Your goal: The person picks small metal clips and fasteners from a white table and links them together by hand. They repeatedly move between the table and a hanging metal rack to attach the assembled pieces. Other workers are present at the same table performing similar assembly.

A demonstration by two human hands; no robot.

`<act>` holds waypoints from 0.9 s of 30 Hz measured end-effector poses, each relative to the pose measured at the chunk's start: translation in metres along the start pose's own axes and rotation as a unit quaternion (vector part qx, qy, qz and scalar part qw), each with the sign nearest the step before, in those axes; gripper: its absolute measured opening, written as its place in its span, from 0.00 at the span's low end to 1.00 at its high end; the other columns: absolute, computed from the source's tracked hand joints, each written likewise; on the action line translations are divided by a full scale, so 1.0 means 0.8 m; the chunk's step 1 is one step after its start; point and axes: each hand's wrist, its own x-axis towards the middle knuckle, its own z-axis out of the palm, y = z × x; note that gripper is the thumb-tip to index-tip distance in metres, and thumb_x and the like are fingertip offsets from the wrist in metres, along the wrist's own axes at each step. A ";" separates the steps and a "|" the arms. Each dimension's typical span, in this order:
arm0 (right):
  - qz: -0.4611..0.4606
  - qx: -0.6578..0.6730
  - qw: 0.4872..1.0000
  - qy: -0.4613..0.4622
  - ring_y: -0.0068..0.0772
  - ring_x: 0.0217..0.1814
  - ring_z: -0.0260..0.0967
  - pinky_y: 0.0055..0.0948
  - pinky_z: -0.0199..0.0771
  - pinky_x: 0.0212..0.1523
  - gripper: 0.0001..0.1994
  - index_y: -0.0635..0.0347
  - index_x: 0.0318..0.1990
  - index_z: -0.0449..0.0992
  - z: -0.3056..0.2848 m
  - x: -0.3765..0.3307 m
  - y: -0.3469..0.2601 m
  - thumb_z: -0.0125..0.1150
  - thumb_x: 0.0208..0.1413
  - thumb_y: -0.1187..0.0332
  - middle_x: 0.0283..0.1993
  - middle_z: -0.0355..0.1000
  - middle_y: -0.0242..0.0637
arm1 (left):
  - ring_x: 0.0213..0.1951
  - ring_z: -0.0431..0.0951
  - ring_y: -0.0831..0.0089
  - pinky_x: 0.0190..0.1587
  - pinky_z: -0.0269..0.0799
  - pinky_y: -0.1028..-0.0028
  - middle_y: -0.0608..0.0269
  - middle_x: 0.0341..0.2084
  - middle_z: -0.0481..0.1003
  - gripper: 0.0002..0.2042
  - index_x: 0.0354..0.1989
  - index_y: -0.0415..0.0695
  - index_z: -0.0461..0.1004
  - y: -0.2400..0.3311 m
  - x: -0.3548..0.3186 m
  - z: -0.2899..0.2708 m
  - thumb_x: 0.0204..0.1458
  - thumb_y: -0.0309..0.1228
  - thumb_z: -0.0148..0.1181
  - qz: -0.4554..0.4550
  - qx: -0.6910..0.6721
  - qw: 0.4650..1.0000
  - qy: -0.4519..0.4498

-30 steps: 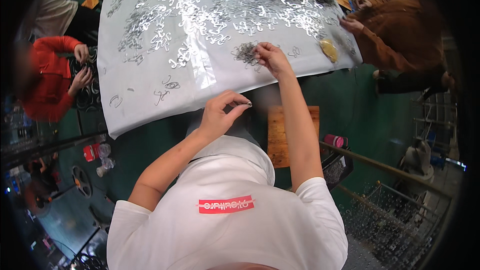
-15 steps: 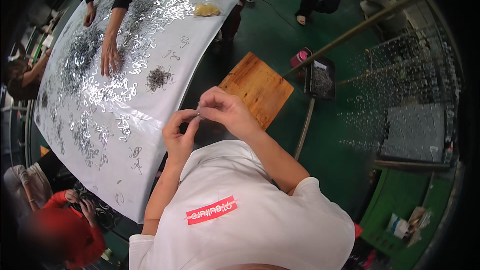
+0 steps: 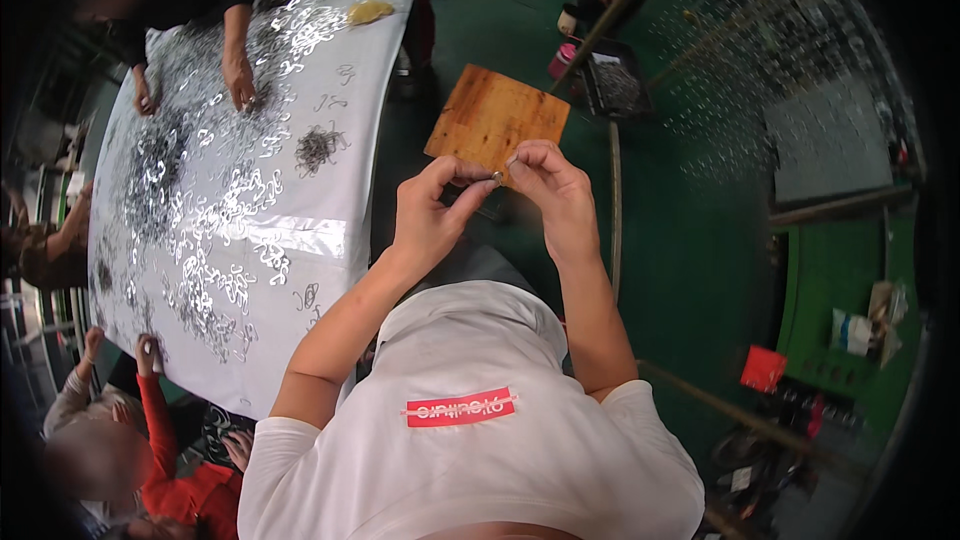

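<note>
My left hand (image 3: 432,212) is closed in a pinch in front of my body, to the right of the table. A small shiny metal piece (image 3: 497,178) shows at its fingertips; its full shape is hidden. Close beside it, my right hand (image 3: 556,198) is also pinched, with a thin pale bit (image 3: 513,161) at the fingertips, too small to name. The fingertips of the two hands are slightly apart. On the white-covered table (image 3: 345,180) lie many curved metal hooks (image 3: 235,280), some heaped in a dark pile (image 3: 318,147) near its right edge.
A wooden board (image 3: 500,112) lies beyond my hands. Behind it are a pink bucket (image 3: 562,61) and a black crate (image 3: 618,87) of small metal parts. A metal frame (image 3: 614,210) with hanging hooks stands right. Co-workers reach over the table; a yellow bag (image 3: 370,12) lies at its far end.
My view has turned, and both hands have moved right, away from the table edge. The fingertips, together before, have come slightly apart. The far co-worker's hand has shifted over the hooks.
</note>
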 end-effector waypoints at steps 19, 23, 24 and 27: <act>-0.139 0.033 0.944 0.298 0.19 0.27 0.67 0.14 0.60 0.20 0.04 0.66 0.39 0.73 -0.117 -0.211 -0.128 0.54 0.59 0.78 0.37 0.72 0.39 | 0.37 0.76 0.72 0.42 0.72 0.76 0.57 0.39 0.77 0.06 0.38 0.38 0.77 0.063 -0.026 0.150 0.52 0.21 0.59 0.115 -0.131 0.946 -0.274; -0.204 0.020 0.912 0.354 0.23 0.27 0.71 0.19 0.68 0.20 0.03 0.65 0.39 0.73 -0.149 -0.256 -0.184 0.56 0.58 0.77 0.36 0.74 0.39 | 0.41 0.76 0.74 0.44 0.71 0.77 0.58 0.40 0.76 0.06 0.39 0.37 0.77 0.064 -0.018 0.182 0.55 0.21 0.57 0.109 -0.149 0.939 -0.289; -0.226 0.004 0.904 0.363 0.24 0.27 0.72 0.20 0.70 0.20 0.04 0.65 0.39 0.72 -0.158 -0.265 -0.198 0.57 0.58 0.77 0.37 0.74 0.40 | 0.41 0.75 0.74 0.44 0.70 0.77 0.58 0.40 0.76 0.05 0.39 0.37 0.76 0.065 -0.017 0.190 0.55 0.22 0.56 0.103 -0.156 0.938 -0.290; -0.265 -0.042 0.871 0.411 0.25 0.28 0.72 0.20 0.70 0.20 0.05 0.65 0.40 0.72 -0.185 -0.293 -0.232 0.58 0.57 0.77 0.37 0.74 0.40 | 0.41 0.74 0.77 0.44 0.69 0.78 0.60 0.41 0.75 0.05 0.39 0.37 0.76 0.067 -0.014 0.209 0.56 0.22 0.56 0.076 -0.174 0.937 -0.293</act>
